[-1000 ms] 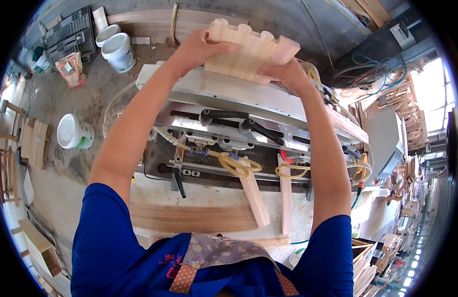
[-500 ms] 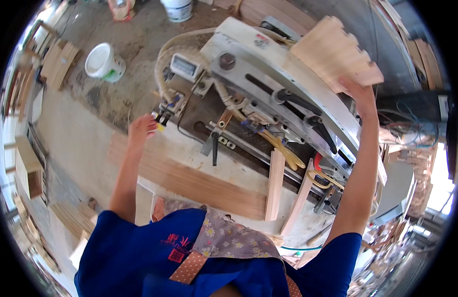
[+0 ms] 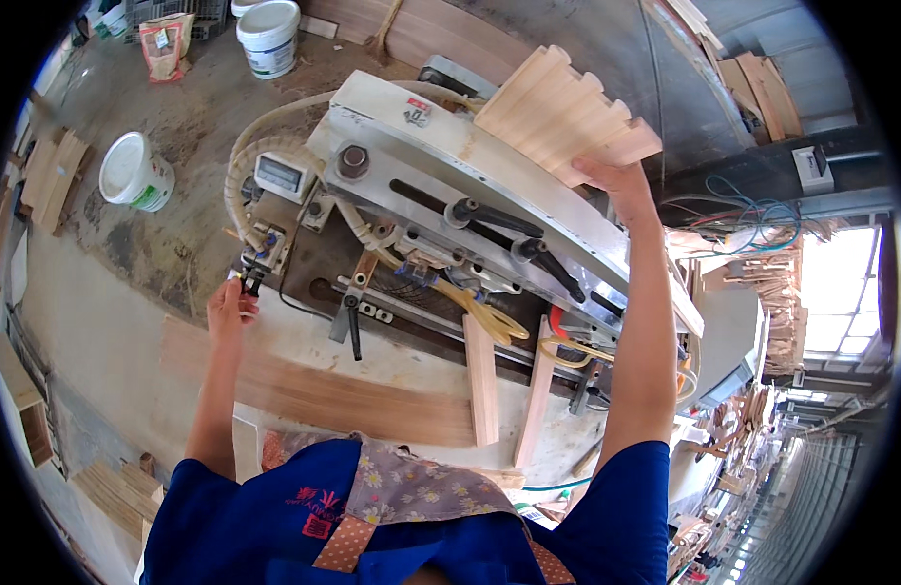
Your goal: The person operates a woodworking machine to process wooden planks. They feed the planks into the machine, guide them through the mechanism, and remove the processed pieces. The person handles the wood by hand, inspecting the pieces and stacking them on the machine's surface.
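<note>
At the far left, a few short boards [image 3: 49, 175] lie stacked on the floor, and beside them stands one white bucket [image 3: 134, 174]; a second white bucket [image 3: 266, 37] stands further up, near a small printed bag [image 3: 165, 44], so two buckets in all.

The left hand [image 3: 229, 304] reaches to the left end of the machine [image 3: 489, 185], its fingers [image 3: 244, 289] pinched together on a small valve or switch lever [image 3: 252, 280] below the grey readout box [image 3: 280, 175]. How firmly it grips I cannot tell, as the lever is tiny here.

In front of the machine, one long flat plank [image 3: 324, 390] lies across the pale surface [image 3: 109, 341]. Two narrow wooden strips [image 3: 481, 375] lean up from it toward the clamps, close to one another but apart. Two black clamp handles [image 3: 489, 216] sit along the metal beam.

On the right, the right hand [image 3: 616, 180] is raised with its fingers curled under one bundle of wooden mouldings [image 3: 565, 112], about six stepped pieces held side by side, resting on or just above the top of the machine at its far side.

As a judgement, the bundle looks only partly placed: it is up at the machine but not released, while the plank and the two strips below lie untouched.
</note>
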